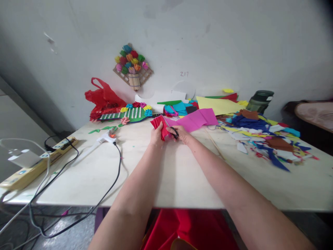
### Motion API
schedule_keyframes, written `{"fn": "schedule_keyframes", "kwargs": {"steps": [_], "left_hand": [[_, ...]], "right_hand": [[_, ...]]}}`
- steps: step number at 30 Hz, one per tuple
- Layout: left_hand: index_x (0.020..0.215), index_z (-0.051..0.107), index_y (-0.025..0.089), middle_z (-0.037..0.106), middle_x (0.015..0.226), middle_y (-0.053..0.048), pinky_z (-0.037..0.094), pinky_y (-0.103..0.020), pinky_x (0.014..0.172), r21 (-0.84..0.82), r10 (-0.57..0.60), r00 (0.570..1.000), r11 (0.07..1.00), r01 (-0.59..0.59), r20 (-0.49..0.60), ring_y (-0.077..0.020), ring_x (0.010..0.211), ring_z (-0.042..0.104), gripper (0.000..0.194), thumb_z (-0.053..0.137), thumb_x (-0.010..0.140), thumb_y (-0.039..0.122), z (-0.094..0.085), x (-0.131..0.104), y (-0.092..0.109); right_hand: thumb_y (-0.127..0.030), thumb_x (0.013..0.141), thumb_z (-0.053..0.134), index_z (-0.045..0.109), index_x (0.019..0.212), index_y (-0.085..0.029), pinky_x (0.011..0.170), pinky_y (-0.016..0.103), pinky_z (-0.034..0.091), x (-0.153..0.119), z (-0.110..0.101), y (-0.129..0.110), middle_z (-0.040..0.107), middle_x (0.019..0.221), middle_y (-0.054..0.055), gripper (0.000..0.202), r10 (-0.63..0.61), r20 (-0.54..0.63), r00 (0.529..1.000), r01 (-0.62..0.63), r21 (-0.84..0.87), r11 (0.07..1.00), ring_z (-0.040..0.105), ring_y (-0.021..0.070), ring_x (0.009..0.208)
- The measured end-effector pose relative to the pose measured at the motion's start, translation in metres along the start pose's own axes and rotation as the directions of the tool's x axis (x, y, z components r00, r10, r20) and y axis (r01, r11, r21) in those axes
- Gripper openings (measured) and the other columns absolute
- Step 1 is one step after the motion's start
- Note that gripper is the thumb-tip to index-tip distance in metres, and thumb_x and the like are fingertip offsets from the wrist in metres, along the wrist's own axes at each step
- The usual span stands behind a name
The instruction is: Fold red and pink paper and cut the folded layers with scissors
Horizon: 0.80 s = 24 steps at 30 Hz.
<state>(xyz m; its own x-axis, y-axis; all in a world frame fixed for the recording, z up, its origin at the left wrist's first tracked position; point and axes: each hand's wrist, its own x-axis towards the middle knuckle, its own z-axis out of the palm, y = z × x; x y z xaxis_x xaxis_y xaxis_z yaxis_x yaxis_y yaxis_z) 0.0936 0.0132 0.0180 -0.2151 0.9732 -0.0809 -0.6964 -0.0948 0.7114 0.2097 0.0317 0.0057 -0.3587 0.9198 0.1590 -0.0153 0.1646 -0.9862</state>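
My left hand (156, 134) is closed on a piece of folded red paper (163, 130), its layers fanning out above the fingers. In my right hand (182, 134) is a pair of scissors (174, 131) with black handles. The scissor blades lie against the red paper, though I cannot tell how far they have cut. Just behind both hands a magenta sheet (199, 119) with crease lines is spread on the table. A thin wooden stick (215, 144) lies to the right of my right hand.
A white glue gun (107, 137) with a black cord lies left, near a power strip (39, 163). Behind it are a green board with paper flowers (135, 114) and a red plastic bag (104, 95). Paper scraps (278, 142) cover the right side, before a dark bottle (260, 100).
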Motion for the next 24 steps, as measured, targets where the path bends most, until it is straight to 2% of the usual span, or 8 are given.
{"fn": "schedule_keyframes", "kwargs": {"steps": [9,24], "left_hand": [[0.073,0.059,0.009,0.058,0.053,-0.002,0.046,-0.017,0.047,0.017,0.008,1.000,1.000,-0.008,-0.007,-0.0086,0.043,0.055,0.011,0.062,0.078,0.018,-0.0001,-0.0007,-0.0002],[0.073,0.060,0.009,0.058,0.052,-0.002,0.045,-0.016,0.044,0.001,0.008,1.000,1.000,-0.008,-0.001,-0.0080,0.041,0.054,0.012,0.064,0.076,0.019,-0.0024,0.0028,-0.0027]], "right_hand": [[-0.049,0.064,0.070,0.053,0.054,-0.016,0.028,0.017,0.026,-0.0010,0.0019,0.0004,0.048,0.039,-0.005,0.038,-0.018,-0.015,1.000,0.018,-0.022,1.000,0.040,0.0058,0.029],[-0.049,0.064,0.069,0.052,0.054,-0.016,0.028,0.018,0.026,-0.0022,0.0045,-0.0004,0.047,0.039,-0.005,0.038,-0.022,-0.034,0.999,0.022,0.004,1.000,0.039,0.0061,0.028]]}}
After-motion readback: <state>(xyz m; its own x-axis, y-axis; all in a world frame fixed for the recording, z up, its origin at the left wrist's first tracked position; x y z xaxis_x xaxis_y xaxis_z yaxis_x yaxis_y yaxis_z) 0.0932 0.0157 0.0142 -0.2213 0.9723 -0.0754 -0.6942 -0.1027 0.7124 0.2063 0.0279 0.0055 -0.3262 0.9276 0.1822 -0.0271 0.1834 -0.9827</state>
